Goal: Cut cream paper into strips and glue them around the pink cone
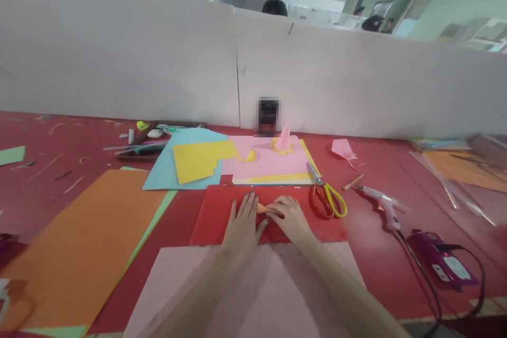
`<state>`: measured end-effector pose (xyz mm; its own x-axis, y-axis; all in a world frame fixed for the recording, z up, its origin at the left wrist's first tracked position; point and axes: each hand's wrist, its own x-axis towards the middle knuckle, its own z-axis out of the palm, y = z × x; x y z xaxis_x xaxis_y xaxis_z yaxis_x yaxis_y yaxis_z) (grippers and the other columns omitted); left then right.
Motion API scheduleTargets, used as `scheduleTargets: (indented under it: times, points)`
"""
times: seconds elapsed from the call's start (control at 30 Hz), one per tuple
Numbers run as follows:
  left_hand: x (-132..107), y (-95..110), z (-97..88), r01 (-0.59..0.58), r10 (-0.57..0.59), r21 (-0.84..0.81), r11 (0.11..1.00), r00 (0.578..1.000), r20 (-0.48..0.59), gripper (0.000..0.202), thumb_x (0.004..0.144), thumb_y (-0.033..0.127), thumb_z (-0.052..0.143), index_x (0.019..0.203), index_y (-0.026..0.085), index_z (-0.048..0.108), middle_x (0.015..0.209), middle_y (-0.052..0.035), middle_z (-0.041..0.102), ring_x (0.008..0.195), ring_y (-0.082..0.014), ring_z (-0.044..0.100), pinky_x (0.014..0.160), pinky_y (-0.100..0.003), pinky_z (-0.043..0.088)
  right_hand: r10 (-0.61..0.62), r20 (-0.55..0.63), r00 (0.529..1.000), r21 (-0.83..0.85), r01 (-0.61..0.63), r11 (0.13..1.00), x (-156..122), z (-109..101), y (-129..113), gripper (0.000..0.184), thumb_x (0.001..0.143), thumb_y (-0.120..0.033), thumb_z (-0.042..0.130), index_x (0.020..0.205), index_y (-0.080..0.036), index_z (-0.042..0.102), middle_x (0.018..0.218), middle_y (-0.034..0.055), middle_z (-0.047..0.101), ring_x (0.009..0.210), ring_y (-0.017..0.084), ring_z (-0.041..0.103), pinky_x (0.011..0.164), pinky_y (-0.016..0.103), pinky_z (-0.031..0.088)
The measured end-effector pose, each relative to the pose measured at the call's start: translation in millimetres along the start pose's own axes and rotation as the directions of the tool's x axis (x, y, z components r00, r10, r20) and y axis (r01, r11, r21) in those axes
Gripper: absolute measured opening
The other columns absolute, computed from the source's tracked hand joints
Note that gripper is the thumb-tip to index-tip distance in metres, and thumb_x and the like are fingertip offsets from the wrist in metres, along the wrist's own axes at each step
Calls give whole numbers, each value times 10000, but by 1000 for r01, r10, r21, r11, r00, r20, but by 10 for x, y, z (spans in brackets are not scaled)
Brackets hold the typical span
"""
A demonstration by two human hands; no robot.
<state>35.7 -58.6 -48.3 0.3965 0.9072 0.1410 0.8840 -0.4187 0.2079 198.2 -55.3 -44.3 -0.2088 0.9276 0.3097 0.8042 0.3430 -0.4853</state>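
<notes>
**Both hands on a small orange paper piece at centre frame**

Right in the middle of my view, a small folded-looking orange piece of paper (262, 208) lies low over a red board (209, 222), and both hands are at it. I have the left hand (242, 219) laid nearly flat, fingers extended, thumb standing apart, fingertips right by the piece's left end; whether they touch it, I can't tell. Over to the right hand (291, 216): fingers curled, closed in a pinch on the piece's right end.

Just beyond the hands, at the board's upper right, I see scissors (320, 182) with red and yellow handles, blades a little apart. Above centre, here's a pink cone (283, 140) standing on a yellow scalloped base (291, 151), both on a pink sheet (269, 168). Left of that, a yellow sheet (198, 161) with a bitten-out edge overlaps a blue sheet (158, 174).

Scanning the left of the frame, a big orange sheet (79, 232) covers most of a green one on the red counter (182, 222). On the right side, I spot a glue gun (382, 202), its cord running downward, near a purple box (446, 261) with a red light glowing. A white partition (119, 53) stretches across the top.
</notes>
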Motion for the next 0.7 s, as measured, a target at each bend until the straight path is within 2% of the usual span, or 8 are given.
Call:
scheduleTargets:
  times: [0.27, 0.47, 0.6, 0.7]
  points:
    - [-7, 34, -12, 9, -9, -3, 1000, 1000, 15, 533, 882, 392, 338, 1326, 97, 360, 1421, -128, 309, 1311, -255, 271, 1058, -489, 234, -1, -21, 1000, 17, 1, 1000, -5, 10, 4, 138, 839, -297, 557, 876, -263, 686, 783, 14, 615, 776, 167, 533, 706, 308, 349]
    - [4, 67, -35, 41, -40, -46, 998, 999, 35, 506, 866, 350, 402, 1312, 112, 377, 1422, -136, 312, 1314, -257, 265, 1067, -494, 207, 4, -40, 999, 57, -1, 998, -10, 27, 36, 95, 802, -255, 611, 829, -266, 702, 761, 2, 613, 752, 154, 534, 704, 298, 355]
    - [55, 28, -94, 38, -40, -185, 982, 999, -8, 445, 827, 275, 498, 1251, 149, 443, 1355, -128, 423, 1265, -254, 353, 1044, -477, 262, 0, -44, 999, 77, 3, 997, -18, 44, 73, 96, 784, -245, 632, 836, -276, 707, 763, -2, 613, 738, 152, 532, 704, 297, 357]
    - [108, -9, -151, -14, -3, -317, 948, 999, -53, 294, 791, 191, 551, 1084, 177, 560, 1153, -83, 571, 1079, -214, 516, 943, -384, 395, 3, -52, 999, 82, 2, 997, -21, 53, 93, 90, 788, -264, 625, 818, -271, 710, 755, 2, 613, 720, 154, 527, 698, 301, 359]
